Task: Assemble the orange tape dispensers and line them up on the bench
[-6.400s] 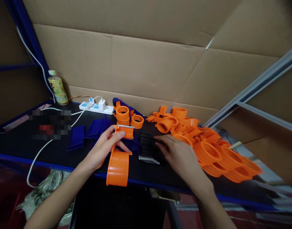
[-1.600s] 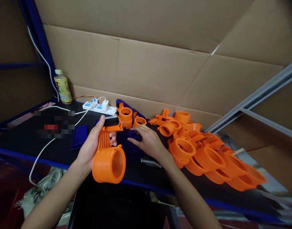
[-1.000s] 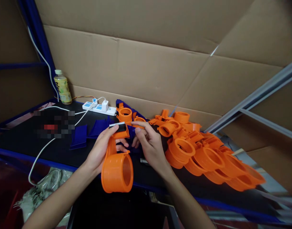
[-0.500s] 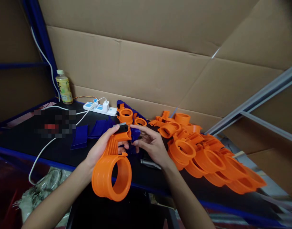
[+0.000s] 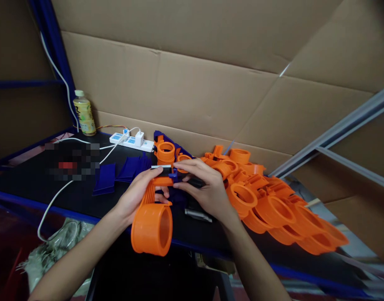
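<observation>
My left hand [image 5: 138, 188] is closed round the handle end of an orange tape dispenser [image 5: 151, 230], its wide ring hanging down towards me. A serrated metal blade on a black piece [image 5: 162, 170] lies along the top, under my left thumb. At the dispenser's right end is a small blue plastic part [image 5: 173, 176]. My right hand [image 5: 207, 186] pinches that blue part between thumb and fingers, against the dispenser's end. Whether the part is fixed on cannot be made out. Below my right hand a grey metallic tool [image 5: 198, 215] lies on the black table [image 5: 192, 234].
More orange dispensers [image 5: 273, 209] are heaped on the right, and several stand at the back [image 5: 165, 151]. Flat blue pieces [image 5: 104, 179] lie to the left. Behind them are a white power strip [image 5: 141, 144] with cables and a yellow-labelled bottle [image 5: 84, 115]. Cardboard [image 5: 179, 83] walls the back.
The dispenser has turned, so its ring opening faces more to the right and its blade shows more. My right hand has shifted slightly right, its fingers straighter on the blue part.
</observation>
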`<state>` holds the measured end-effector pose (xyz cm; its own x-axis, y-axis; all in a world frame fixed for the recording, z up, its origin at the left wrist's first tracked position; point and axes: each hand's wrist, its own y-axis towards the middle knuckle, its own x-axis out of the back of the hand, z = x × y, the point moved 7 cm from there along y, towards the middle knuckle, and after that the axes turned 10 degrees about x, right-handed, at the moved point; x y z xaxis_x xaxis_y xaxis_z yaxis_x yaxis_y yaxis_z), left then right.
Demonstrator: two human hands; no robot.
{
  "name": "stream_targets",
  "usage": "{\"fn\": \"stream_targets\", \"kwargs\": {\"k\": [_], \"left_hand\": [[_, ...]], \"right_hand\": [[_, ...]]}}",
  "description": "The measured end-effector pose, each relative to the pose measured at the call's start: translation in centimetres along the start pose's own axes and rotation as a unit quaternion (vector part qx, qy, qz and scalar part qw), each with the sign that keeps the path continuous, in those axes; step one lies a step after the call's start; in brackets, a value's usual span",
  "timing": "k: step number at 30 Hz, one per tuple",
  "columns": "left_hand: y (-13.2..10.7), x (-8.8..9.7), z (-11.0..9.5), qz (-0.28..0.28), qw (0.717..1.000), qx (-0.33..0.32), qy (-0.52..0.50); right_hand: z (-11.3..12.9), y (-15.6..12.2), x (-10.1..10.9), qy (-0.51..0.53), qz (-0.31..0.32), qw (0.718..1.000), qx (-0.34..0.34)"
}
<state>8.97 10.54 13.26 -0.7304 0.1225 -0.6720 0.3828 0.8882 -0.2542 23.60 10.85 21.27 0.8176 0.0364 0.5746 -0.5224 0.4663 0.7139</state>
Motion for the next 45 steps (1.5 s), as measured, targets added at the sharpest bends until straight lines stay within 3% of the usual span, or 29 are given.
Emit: {"fn": "stream_targets", "kwargs": {"k": [4, 10, 16, 25, 30, 33, 38, 40, 42, 45], "left_hand": [[0.0, 0.0, 0.3, -0.012, 1.000, 0.000, 0.005], [-0.9, -0.5, 0.7, -0.012, 0.999, 0.029, 0.018], [-1.6, -1.0, 0.4, 0.029, 0.999, 0.005, 0.021], [-1.2, -1.2, 0.6, 0.004, 0.995, -0.050, 0.083], [-1.8, -1.4, 0.2, 0.017, 0.992, -0.072, 0.104], [-2.3, -1.7, -0.3, 0.056, 0.993, -0.077, 0.065], [-3.0, -3.0, -1.3, 0.198, 0.978, -0.062, -0.006], [-3.2, -2.9, -1.8, 0.214, 0.974, -0.072, 0.006], [-3.3, -2.2, -2.8, 0.199, 0.974, -0.112, 0.017], [-3.3, 0.3, -4.8, 0.128, 0.975, -0.184, -0.003]], "right_hand": [[0.3, -0.1, -0.2, -0.026, 0.025, 0.999, 0.022], [0.7, -0.8, -0.4, -0.006, 0.013, 0.999, 0.043], [2.2, -1.0, -0.2, -0.039, -0.004, 0.995, 0.094], [3.1, -1.5, -0.5, -0.168, 0.043, 0.980, 0.092], [4.5, -1.7, -1.0, -0.217, 0.061, 0.969, 0.102], [4.7, -1.9, -1.3, -0.221, 0.055, 0.968, 0.105], [3.8, -1.6, -0.5, -0.192, 0.058, 0.977, 0.069], [3.6, -1.3, 0.1, -0.176, 0.065, 0.981, 0.055], [3.8, -1.0, 0.4, -0.157, 0.063, 0.985, 0.043], [4.5, -0.6, 0.4, -0.105, 0.040, 0.993, 0.027]]}}
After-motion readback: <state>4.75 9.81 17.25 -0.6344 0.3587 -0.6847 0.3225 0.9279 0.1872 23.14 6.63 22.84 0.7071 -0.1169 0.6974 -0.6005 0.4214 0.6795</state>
